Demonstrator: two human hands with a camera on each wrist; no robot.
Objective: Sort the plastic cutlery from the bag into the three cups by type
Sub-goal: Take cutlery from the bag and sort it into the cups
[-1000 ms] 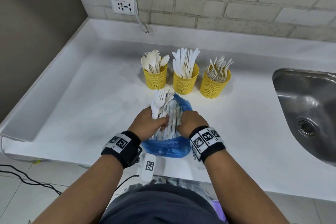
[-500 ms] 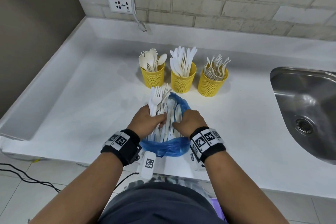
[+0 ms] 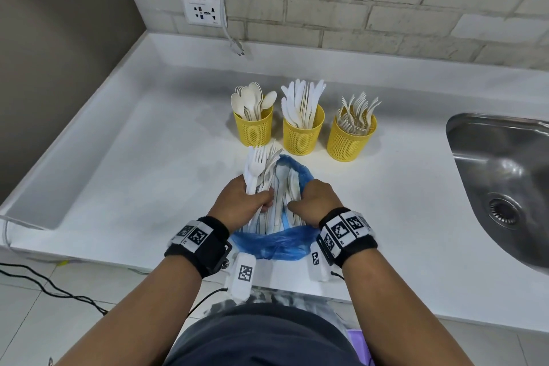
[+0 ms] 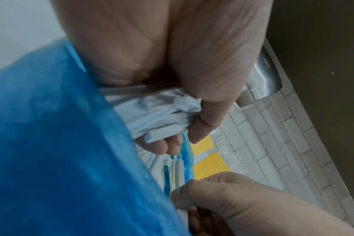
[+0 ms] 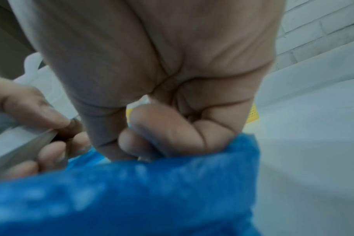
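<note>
Near worktop front edge, head view: left hand (image 3: 242,202) grips fork bundle (image 3: 260,168); right hand (image 3: 316,202) pinches blue bag (image 3: 276,242) rim. Three cups (image 3: 303,133) part-filled; cutlery remains in bag. Left wrist view: fingers (image 4: 204,126) clamp handles. Right wrist view: fingers (image 5: 172,132) curled on bag.

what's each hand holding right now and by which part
The left hand grips a bundle of forks by their handles, tines up. The right hand grips the blue bag by its right edge.

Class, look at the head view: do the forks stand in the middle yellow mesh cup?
No, the middle yellow mesh cup holds white plastic knives.
</note>
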